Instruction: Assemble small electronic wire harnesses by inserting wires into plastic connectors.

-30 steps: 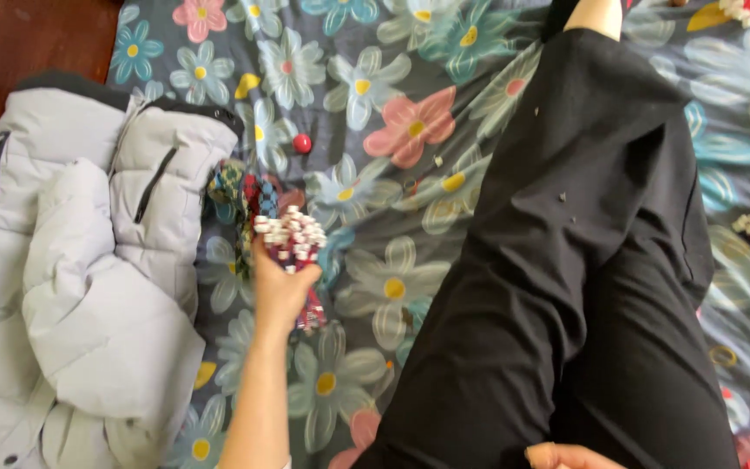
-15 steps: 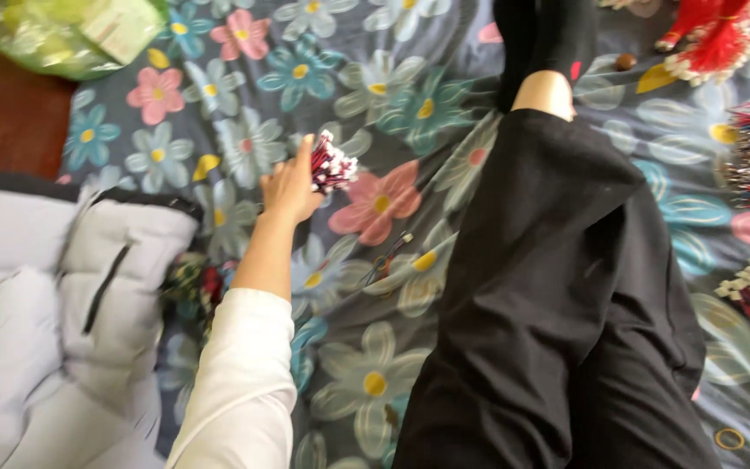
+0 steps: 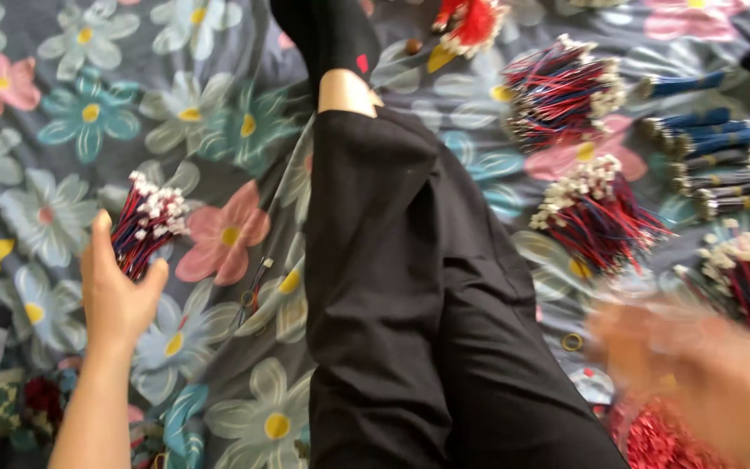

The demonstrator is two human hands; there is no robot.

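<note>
My left hand [image 3: 119, 295] is at the lower left, seen from the back. The tail of a bundle of red and blue wires with white connectors [image 3: 145, 227] sits in the fork between its thumb and fingers, low over the floral cloth [image 3: 54, 148]. At the lower right my right hand [image 3: 692, 373] is a motion blur above a pile of red pieces [image 3: 657, 443]; its fingers cannot be made out. My leg in black trousers [image 3: 410, 304] stretches between the hands, ending in a black sock [image 3: 327, 35].
Several more wire bundles lie on the cloth to the right: one at the top [image 3: 562, 87], one in the middle [image 3: 596, 213], one at the edge [image 3: 748, 269], plus blue bundles [image 3: 713, 156]. A loose wire [image 3: 253, 287] lies beside my leg. A small ring [image 3: 572, 341] is near my right hand.
The view has swung right, so the grey jacket is nearly out of frame. My left hand carried the bundle away from the jacket and out over the cloth. My right hand has come into view, moving fast.
</note>
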